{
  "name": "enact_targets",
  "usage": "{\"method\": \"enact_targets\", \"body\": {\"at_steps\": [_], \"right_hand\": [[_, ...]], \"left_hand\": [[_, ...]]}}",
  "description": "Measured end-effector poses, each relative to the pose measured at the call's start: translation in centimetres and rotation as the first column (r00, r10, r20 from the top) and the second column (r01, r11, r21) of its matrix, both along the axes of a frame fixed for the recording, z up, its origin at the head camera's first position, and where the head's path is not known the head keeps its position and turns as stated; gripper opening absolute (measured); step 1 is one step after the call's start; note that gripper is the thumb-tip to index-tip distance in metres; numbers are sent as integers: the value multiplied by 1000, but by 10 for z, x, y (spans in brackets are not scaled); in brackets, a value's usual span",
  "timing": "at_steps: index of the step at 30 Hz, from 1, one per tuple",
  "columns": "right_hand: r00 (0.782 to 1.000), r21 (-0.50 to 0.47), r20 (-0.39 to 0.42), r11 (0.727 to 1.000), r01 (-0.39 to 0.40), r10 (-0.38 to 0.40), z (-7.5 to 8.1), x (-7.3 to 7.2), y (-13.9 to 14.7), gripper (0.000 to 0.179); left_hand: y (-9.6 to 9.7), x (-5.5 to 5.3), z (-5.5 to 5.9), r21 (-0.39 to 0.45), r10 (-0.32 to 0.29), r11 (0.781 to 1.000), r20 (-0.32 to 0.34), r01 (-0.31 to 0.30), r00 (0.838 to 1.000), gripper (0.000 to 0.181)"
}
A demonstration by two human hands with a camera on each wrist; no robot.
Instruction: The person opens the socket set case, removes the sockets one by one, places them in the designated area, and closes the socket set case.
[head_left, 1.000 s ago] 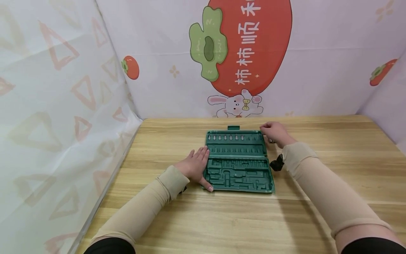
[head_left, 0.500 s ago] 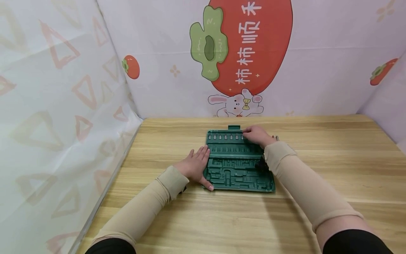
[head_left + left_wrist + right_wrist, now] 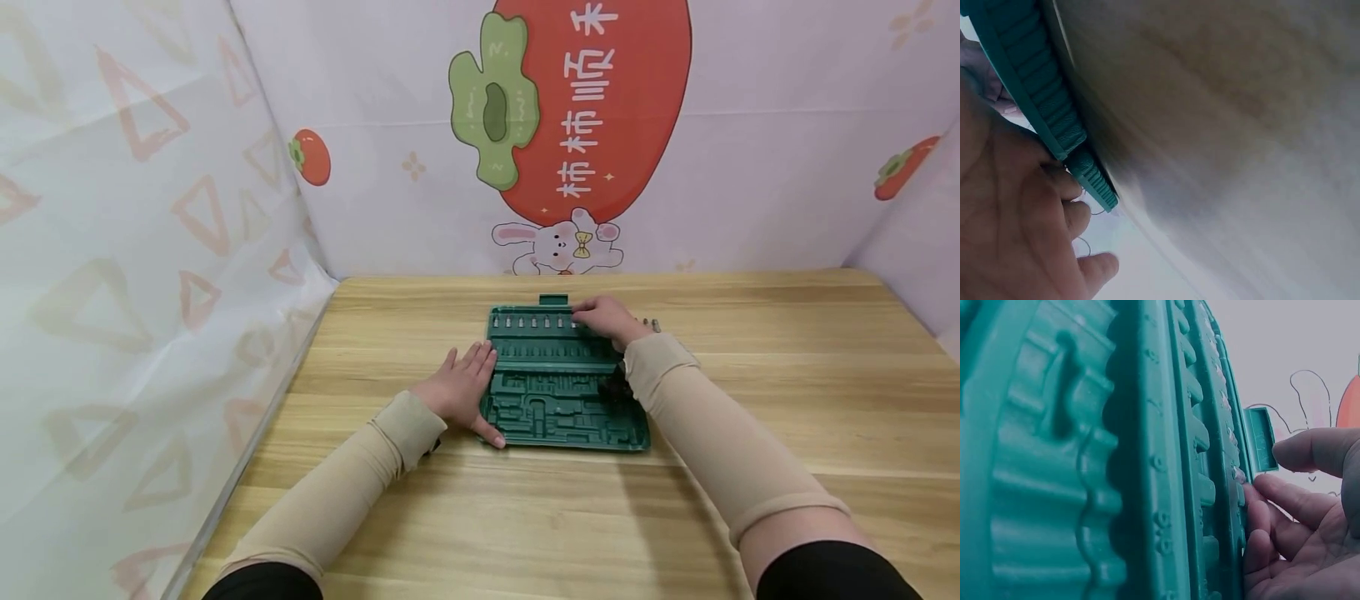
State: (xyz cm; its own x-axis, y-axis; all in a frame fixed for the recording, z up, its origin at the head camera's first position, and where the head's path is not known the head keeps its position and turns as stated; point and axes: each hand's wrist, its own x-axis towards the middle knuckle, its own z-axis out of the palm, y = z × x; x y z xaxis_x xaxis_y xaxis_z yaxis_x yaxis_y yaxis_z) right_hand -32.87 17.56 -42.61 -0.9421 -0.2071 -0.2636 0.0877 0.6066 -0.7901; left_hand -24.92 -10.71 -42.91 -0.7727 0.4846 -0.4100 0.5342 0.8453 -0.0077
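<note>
An open green plastic tool case (image 3: pixel 558 367) with moulded slots lies on the table. Along its far row, several small silver sockets (image 3: pixel 534 322) stand in their slots. My left hand (image 3: pixel 461 387) rests with spread fingers against the case's left edge; the left wrist view shows its fingers beside the green rim (image 3: pixel 1035 94). Over the right part of the far row is my right hand (image 3: pixel 606 321). In the right wrist view, its fingertips (image 3: pixel 1263 484) touch the row beside a small socket (image 3: pixel 1238 475), while the thumb stands apart from them. Whatever lies under these fingers is hidden.
Loose small metal pieces (image 3: pixel 655 326) lie on the wooden table (image 3: pixel 555 517) just right of the right hand. A latch tab (image 3: pixel 553 300) sticks out from the case's far edge. Printed cloth (image 3: pixel 397 208) hangs behind the table and along its left side.
My right hand has moved left from beside the case to over its far row, then stayed there. The loose pieces at the right have come into view. My left hand has stayed put.
</note>
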Motion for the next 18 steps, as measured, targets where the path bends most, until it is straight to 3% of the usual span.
{"method": "enact_targets", "body": {"at_steps": [4,13,18], "right_hand": [[1000,-54,18,998,24,-23,-1,1,1,47],[997,-91,70,995,-31,38,0,-4,5,53],[994,-119,102,993,-21,34,1,-5,6,52]], "left_hand": [[0,2,3,1,14,1000,-29,-14,999,145],[1,2,2,28,43,999,-12,-42,999,145],[1,0,2,30,41,999,1,-41,999,145]]}}
